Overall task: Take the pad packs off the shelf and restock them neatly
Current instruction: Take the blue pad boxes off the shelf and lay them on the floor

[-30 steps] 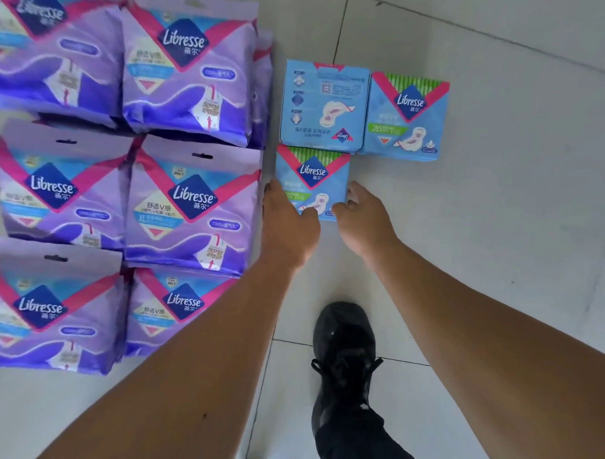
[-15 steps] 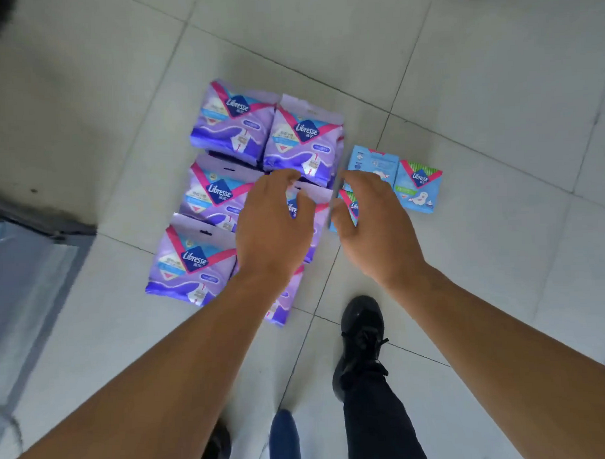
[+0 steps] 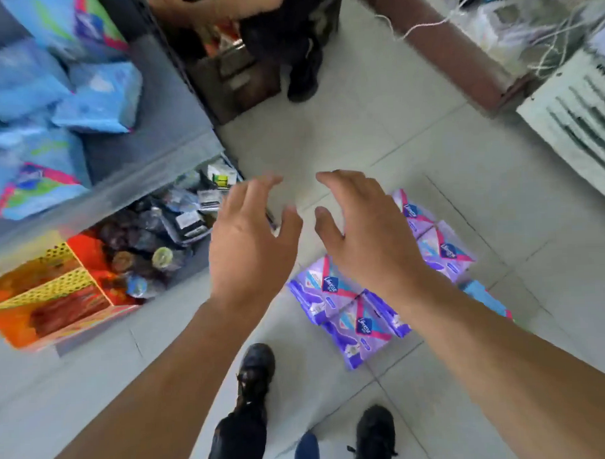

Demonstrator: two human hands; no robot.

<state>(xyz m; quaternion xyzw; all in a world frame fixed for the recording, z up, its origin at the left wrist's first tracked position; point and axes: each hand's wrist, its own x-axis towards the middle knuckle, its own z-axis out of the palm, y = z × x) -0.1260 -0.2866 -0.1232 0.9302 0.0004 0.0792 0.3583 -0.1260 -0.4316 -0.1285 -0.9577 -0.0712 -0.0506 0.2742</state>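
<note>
My left hand (image 3: 250,245) and my right hand (image 3: 359,237) are raised side by side in mid-air, fingers spread and relaxed, holding nothing. Below them on the tiled floor lie several purple pad packs (image 3: 352,306), partly hidden by my right forearm. A small blue pad pack (image 3: 485,298) peeks out beside that forearm. At the upper left, blue pad packs (image 3: 94,95) lie loosely on a grey shelf (image 3: 161,145). The picture is blurred by motion.
Under the grey shelf, a lower level holds bottles and small boxes (image 3: 177,226), plus an orange-yellow carton (image 3: 53,293). Another person (image 3: 287,41) stands at the top. A brown counter (image 3: 460,62) and a white vented unit (image 3: 578,116) are on the right. My black shoes (image 3: 256,368) stand below.
Both hands have left the small blue pack on the floor and risen. The view has swung up and left from the floor packs to the shelf.
</note>
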